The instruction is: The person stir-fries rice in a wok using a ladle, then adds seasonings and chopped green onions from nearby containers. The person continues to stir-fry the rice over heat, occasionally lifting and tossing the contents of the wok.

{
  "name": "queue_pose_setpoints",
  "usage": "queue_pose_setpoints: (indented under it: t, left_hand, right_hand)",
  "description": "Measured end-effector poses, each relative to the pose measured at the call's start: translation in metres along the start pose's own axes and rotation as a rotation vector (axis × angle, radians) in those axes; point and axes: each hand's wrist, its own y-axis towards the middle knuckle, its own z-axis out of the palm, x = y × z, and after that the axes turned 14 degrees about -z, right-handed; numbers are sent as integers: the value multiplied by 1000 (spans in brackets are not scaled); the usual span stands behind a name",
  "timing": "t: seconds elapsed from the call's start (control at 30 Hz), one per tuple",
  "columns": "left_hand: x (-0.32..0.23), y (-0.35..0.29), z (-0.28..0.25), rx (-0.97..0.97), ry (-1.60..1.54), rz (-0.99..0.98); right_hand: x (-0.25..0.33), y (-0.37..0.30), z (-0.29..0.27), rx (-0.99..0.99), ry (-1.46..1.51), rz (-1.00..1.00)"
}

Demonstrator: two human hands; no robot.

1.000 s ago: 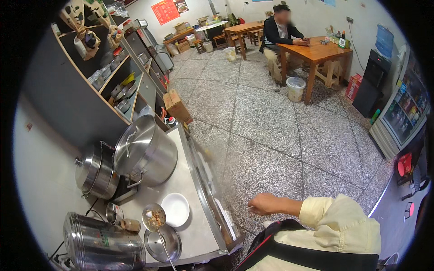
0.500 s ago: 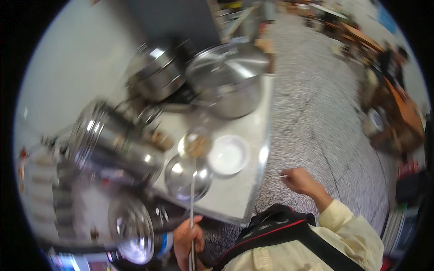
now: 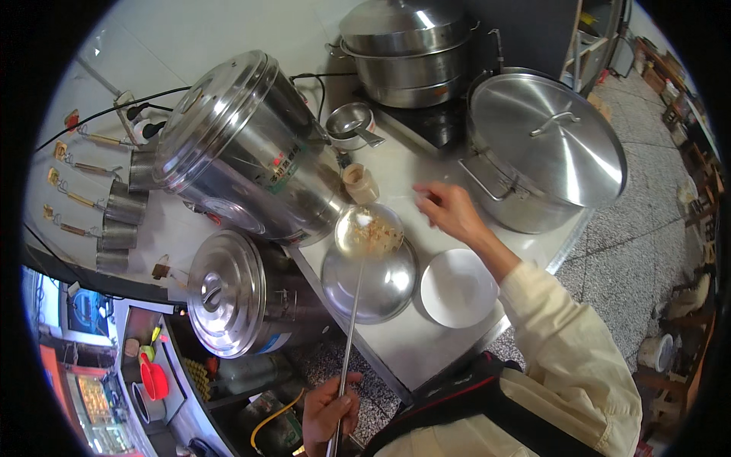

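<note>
My left hand (image 3: pixel 331 415) is closed round the long metal handle of a ladle (image 3: pixel 355 311). The ladle's round bowl holds small pale brown bits of food (image 3: pixel 375 232) and hangs over the edge of a shiny round metal bowl or lid (image 3: pixel 365 293); I cannot tell which. Over the counter, my right hand (image 3: pixel 451 213) reaches out with fingers curled and the tips drawn together. Whatever is in them is too small or blurred to make out. A white bowl (image 3: pixel 458 288) sits below that forearm. Left of the hand stands a small open jar (image 3: pixel 359 184) with light brown contents.
A large lidded pot (image 3: pixel 533 175) occupies the counter's right side, with a steamer pot (image 3: pixel 415 72) behind. Tall steel drums (image 3: pixel 244 152) stand left, a lidded one (image 3: pixel 228 297) lower. A small metal scoop (image 3: pixel 354 122) rests on a cup. Metal dippers (image 3: pixel 126 202) hang from the wall.
My right hand has swung from beside the counter to over it, near the jar. The view has turned right-to-left across the counter, bringing the jar and drums into sharper sight. The left hand keeps the ladle.
</note>
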Motion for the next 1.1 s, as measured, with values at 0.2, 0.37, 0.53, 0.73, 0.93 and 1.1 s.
queue_pose_setpoints:
  t: [0.2, 0.37, 0.53, 0.73, 0.93, 1.1]
  left_hand:
    - [2, -2, 39, -331, -75, -22]
    - [-9, 8, 41, -304, -93, -1]
    - [-18, 18, 33, -346, -71, -87]
    - [-28, 24, 20, -315, -72, -145]
    - [-30, 28, 8, -311, -58, -150]
    - [-30, 30, 3, -301, -102, -126]
  right_hand:
    - [-70, 102, 61, 37, -108, 4]
    - [-93, 132, 86, 33, -363, -114]
    - [-87, 137, 90, 189, -541, -212]
    - [-75, 146, 93, 389, -775, -255]
    - [-70, 154, 92, 417, -873, -296]
    - [-68, 155, 92, 438, -832, -198]
